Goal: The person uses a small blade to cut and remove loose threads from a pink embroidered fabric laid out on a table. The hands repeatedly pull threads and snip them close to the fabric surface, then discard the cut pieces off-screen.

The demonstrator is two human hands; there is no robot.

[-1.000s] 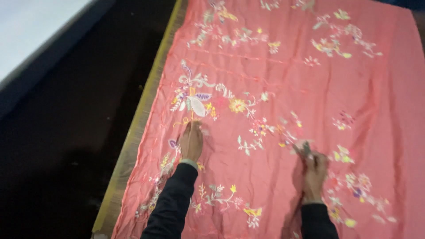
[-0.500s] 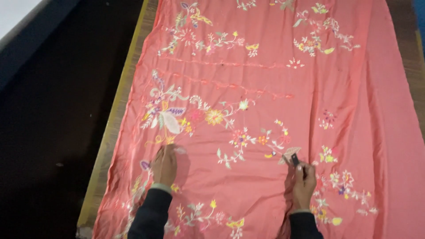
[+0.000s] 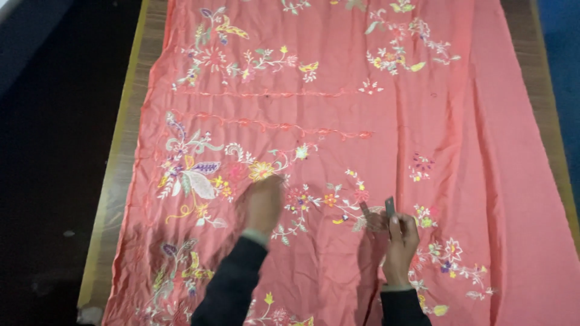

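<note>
A large salmon-pink cloth (image 3: 386, 139) with colourful embroidered flowers lies spread over a long wooden table (image 3: 130, 151). My left hand (image 3: 263, 204) rests flat on the cloth beside a yellow embroidered flower, fingers together and slightly blurred. My right hand (image 3: 399, 241) is closed around a small dark cutting tool (image 3: 389, 207), whose tip pokes up above the fingers near a cluster of small flowers. Both arms wear dark sleeves and come in from the bottom edge.
The table's yellow-edged left side (image 3: 112, 199) borders a dark floor (image 3: 48, 181). A strip of bare wood (image 3: 541, 78) shows along the right, with blue floor beyond. The cloth has soft wrinkles on its right half.
My view has shifted so the cloth sits more to the centre. My left hand has slid right across the cloth toward my right hand, which still holds the small tool.
</note>
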